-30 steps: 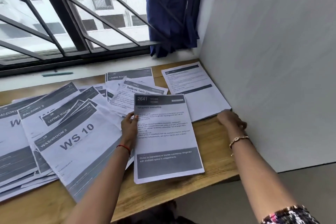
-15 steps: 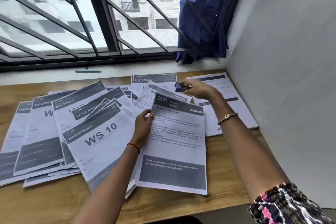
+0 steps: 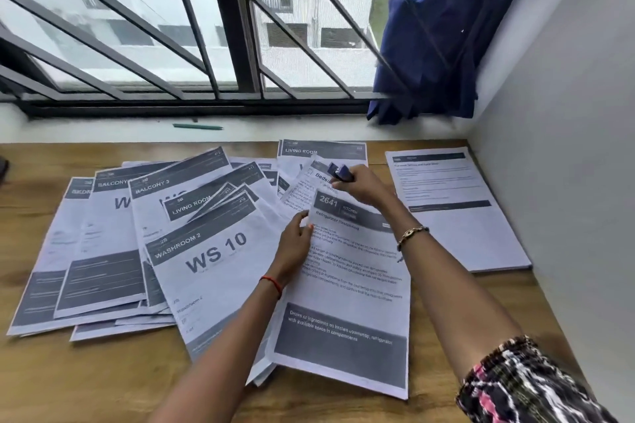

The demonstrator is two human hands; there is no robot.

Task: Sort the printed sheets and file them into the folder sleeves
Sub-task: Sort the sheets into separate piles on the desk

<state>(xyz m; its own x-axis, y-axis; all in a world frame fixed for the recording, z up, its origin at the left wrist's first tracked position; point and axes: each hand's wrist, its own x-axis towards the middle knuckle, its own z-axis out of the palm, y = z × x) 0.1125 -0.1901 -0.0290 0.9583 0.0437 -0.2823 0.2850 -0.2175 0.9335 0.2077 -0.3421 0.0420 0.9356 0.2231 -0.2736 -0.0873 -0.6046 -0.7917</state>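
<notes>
2641 sheet (header KITCHEN, Refrigerator Restocking) lies lower centre of frame on the wooden worktop; its left edge overlaps the WS 10 sheet. Left hand is at that left edge, just below the header; thumb on top, fingers curled at the paper's edge, gripping it. Right hand is just above the sheet's top edge, centre of frame; fingers closed round a small dark-blue object; what the object is cannot be told through the blur. Object hangs over a tilted Bedside sheet, which is partly under the 2641 sheet.

Fanned sheets spread left of the left hand, overlapping; headers BALCONY 3, LIVING ROOM, WASHROOM 2 legible; another LIVING ROOM sheet upper centre. Separate squared stack at right of frame, beside the wall, well apart from both hands. Green pen on the sill; blue cloth upper right.
</notes>
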